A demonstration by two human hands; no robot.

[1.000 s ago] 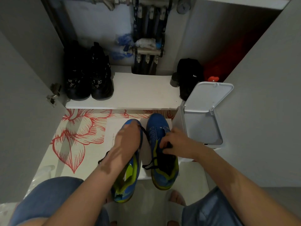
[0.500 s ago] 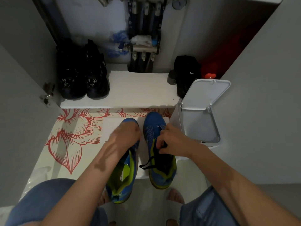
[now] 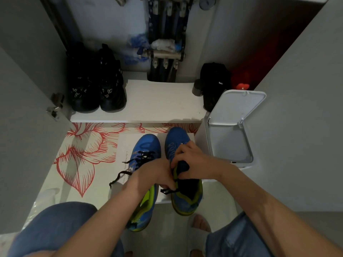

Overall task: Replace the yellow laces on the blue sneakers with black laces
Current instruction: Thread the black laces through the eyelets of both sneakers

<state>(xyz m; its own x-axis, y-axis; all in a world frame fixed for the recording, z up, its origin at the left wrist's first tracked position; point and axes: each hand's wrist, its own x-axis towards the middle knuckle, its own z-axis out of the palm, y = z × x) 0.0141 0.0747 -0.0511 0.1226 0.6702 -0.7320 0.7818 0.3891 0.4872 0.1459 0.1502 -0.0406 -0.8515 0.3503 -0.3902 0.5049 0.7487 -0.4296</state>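
Two blue sneakers with lime-green lining stand side by side on a white sheet on the floor. The left sneaker [image 3: 146, 145] carries a black lace [image 3: 130, 164] whose loose end trails off to the left. On the right sneaker [image 3: 176, 140], my right hand [image 3: 194, 160] grips the tongue area near the top eyelets. My left hand [image 3: 154, 175] reaches across between the shoes and pinches a black lace end [image 3: 168, 191] at the right sneaker's inner side. No yellow lace is in view.
A white bin [image 3: 230, 130] with its lid raised stands right of the shoes. Black boots [image 3: 96, 86] and a black bag [image 3: 213, 80] sit on a white shelf [image 3: 159, 102] behind. A red flower-patterned mat [image 3: 83, 154] covers the floor. Grey panels close in both sides.
My left hand left the toe of the left sneaker and moved back and right to the lace at the right sneaker. The left sneaker's black lacing is now uncovered.
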